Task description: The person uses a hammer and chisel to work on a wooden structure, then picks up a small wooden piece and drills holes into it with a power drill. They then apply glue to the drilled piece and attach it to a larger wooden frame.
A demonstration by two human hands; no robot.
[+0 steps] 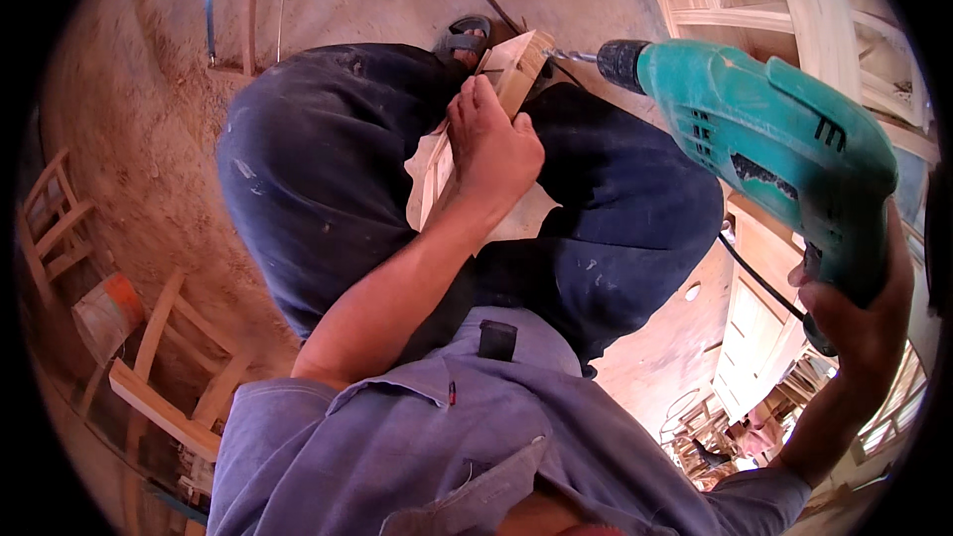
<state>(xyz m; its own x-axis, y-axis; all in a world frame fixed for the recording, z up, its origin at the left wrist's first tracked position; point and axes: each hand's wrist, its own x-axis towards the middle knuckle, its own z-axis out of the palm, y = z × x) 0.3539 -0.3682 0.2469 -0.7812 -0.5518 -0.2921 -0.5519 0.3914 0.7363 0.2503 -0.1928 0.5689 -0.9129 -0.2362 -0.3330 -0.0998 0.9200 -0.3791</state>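
Drill bit [574, 56] perhaps touches the wooden piece [519, 77] at one edge.

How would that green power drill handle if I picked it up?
The green power drill is probably fairly heavy, given its bulky body. It would likely tip nose-down, since its chuck and drill bit sit well forward of the handle. The dark cord looks bendy and might tug.

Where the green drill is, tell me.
In the head view's upper right, the green drill is in the right hand, its bit pointing toward the wooden piece.
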